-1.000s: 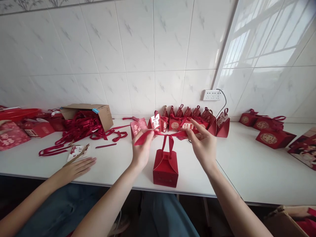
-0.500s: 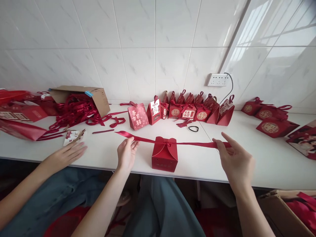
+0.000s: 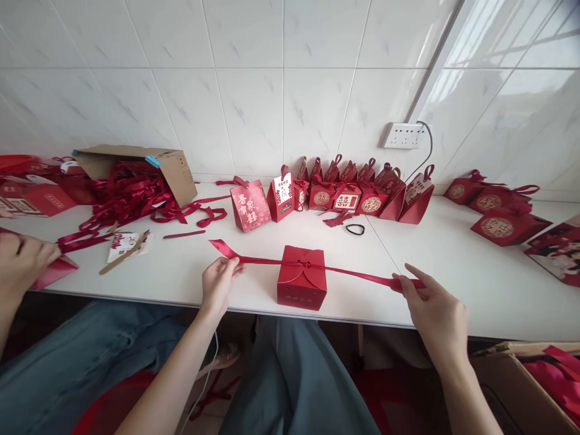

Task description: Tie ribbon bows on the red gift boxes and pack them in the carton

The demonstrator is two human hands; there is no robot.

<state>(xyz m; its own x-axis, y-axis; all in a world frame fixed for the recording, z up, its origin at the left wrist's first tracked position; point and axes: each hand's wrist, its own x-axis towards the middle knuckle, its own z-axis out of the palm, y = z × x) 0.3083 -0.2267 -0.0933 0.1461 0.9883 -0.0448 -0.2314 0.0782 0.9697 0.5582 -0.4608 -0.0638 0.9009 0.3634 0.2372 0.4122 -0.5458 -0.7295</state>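
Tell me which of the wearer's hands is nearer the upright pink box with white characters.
Left. The left hand is in front of the pink box, slightly to its left; the right hand is well off to its right, past the red box.

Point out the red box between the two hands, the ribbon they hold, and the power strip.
Red box (image 3: 299, 293): head view, on its front face.
Ribbon (image 3: 378, 279): head view, on the stretch right of the box.
Power strip (image 3: 403, 136): head view, on its white front.

Seemingly a packing workroom (tiled wall (image 3: 249, 109) behind): lined-up gift boxes (image 3: 347, 199), carton (image 3: 179, 181) of ribbon (image 3: 129, 190).
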